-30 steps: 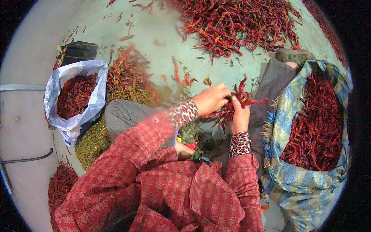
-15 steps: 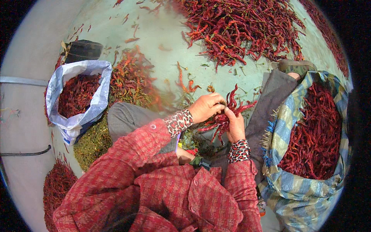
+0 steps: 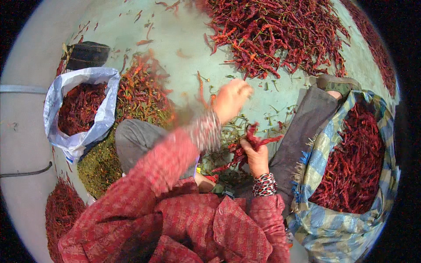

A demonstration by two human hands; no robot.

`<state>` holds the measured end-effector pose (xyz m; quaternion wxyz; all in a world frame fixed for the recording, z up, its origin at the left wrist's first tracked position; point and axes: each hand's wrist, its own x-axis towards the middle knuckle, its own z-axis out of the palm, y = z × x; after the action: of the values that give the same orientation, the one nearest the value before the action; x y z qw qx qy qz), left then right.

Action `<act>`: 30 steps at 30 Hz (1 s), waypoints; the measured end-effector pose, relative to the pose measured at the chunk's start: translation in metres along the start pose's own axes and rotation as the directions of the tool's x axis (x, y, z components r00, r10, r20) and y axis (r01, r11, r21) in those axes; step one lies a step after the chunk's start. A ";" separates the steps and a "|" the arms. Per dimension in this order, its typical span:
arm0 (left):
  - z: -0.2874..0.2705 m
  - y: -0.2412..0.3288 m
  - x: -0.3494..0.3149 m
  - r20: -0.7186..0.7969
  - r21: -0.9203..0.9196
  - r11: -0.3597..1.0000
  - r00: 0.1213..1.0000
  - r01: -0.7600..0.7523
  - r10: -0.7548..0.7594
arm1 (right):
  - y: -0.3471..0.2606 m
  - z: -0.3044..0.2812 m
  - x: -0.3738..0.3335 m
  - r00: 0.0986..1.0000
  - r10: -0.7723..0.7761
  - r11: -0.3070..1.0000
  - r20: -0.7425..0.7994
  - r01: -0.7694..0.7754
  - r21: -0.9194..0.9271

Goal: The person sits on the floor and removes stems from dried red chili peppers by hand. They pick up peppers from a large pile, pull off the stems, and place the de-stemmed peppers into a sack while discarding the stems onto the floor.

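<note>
My right hand point(image 3: 258, 159) is closed round a small bunch of dried red chillies point(image 3: 251, 133), the thumb lying over them and the wrinkled pods sticking out on both sides. My left hand point(image 3: 230, 101) is apart from the bunch, above the floor short of the big chilli pile point(image 3: 276, 37). Motion smears it, so its fingers and anything in them cannot be made out. Green stems point(image 3: 280, 115) and bits of chilli lie scattered on the pale floor between my legs.
At my right stands a blue-and-white checked sack point(image 3: 322, 162) full of red chillies. On the left, a white sack point(image 3: 51, 116) holds darker chillies, beside a heap of orange-red pods point(image 3: 142, 90) and greenish stem waste point(image 3: 98, 171). More chillies point(image 3: 63, 210) lie lower left.
My left hand has left the bunch and moved up and away toward the far pile. My right hand has kept the chillies and shifted slightly left and down.
</note>
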<state>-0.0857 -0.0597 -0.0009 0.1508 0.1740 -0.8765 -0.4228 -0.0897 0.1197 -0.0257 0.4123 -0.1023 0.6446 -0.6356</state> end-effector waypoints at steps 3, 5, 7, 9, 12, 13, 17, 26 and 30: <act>-0.002 -0.060 0.021 0.216 0.297 0.938 0.970 -0.178 0.116 | -0.025 -0.008 0.011 0.990 0.119 0.900 -0.071 -0.078 0.428; -0.010 -0.068 0.059 0.168 0.413 0.888 0.975 -0.201 0.143 | -0.017 -0.014 0.019 0.988 0.112 0.834 -0.111 -0.033 0.551; -0.019 -0.085 0.112 0.101 0.551 0.814 0.983 -0.182 0.151 | -0.018 -0.006 0.021 0.980 0.191 0.866 -0.055 -0.142 0.479; -0.022 -0.083 0.127 0.003 0.680 0.725 0.990 -0.105 0.140 | -0.008 -0.003 0.022 0.983 0.142 0.879 -0.113 -0.072 0.472; -0.015 -0.095 0.126 0.225 0.770 0.635 0.954 -0.050 -0.197 | -0.019 -0.009 0.020 0.981 0.177 0.873 -0.077 -0.120 0.473; -0.013 -0.091 0.110 0.294 0.743 0.665 0.932 -0.083 -0.212 | -0.017 -0.008 0.019 0.979 0.189 0.867 -0.079 -0.128 0.481; -0.011 -0.103 0.030 0.348 0.543 0.816 0.937 -0.198 -0.004 | -0.010 -0.009 0.024 0.968 0.179 0.860 -0.175 -0.067 0.505; -0.009 -0.059 0.070 0.043 0.535 0.844 0.999 -0.049 0.031 | -0.007 -0.012 0.023 0.942 0.169 0.884 -0.290 -0.015 0.467; 0.012 -0.063 0.085 0.114 0.666 0.745 0.991 -0.024 -0.070 | 0.000 -0.012 0.023 0.948 0.148 0.900 -0.281 -0.011 0.436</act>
<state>-0.1552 -0.1250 -0.0477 0.0157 0.1988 -0.9753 -0.0947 -0.1125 0.1134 -0.0369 0.3453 0.1174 0.5489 -0.7521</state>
